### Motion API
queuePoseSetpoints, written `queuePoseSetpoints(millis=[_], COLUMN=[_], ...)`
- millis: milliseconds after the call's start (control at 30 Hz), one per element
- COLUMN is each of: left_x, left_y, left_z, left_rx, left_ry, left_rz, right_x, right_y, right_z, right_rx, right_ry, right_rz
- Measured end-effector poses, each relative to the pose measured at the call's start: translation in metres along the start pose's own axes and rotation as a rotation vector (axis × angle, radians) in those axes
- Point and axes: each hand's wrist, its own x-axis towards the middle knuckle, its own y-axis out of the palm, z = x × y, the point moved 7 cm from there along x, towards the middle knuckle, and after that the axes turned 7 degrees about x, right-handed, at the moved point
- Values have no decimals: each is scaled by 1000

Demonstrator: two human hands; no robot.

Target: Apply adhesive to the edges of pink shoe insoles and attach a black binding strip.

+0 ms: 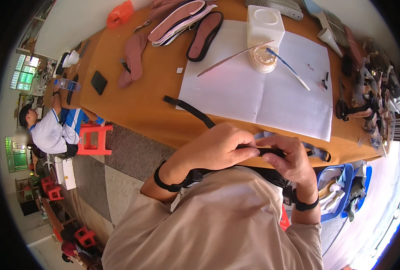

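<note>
Head view: the left hand (222,143) and the right hand (292,157) meet just in front of the shirt, beside the near edge of the table (132,105), both with thumb and fingers closed on a short black strip (268,151). A black strap (188,109) runs from behind the left hand up onto the brown tabletop; whether it joins the strip is hidden. Behind the right hand, a grey band (316,151) lies along the table edge.

Beyond the hands lies a white sheet (227,99), bearing a white plastic container (265,29) and a round tub (262,67) with tan residue. A thin stick (222,63) and a blue-and-white brush (292,72) rest across the tub. Farther left are a black-edged pink insole (205,37), a stack of insoles (175,22) and a black phone (98,83). Another person (51,132) sits well apart, near a red stool (102,143).
</note>
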Motion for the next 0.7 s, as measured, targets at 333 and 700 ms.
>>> queuePoseSetpoints(millis=[333, 700], left_x=[-32, -40], left_y=[-30, -59], left_z=[61, 71], left_rx=[-158, -200], left_ry=[-223, -261], left_rz=[21, -94], right_x=[-106, -169], right_y=[-137, -203], right_z=[-14, -33], right_rx=[-139, -120], right_ry=[284, 346], right_rz=[-543, -783])
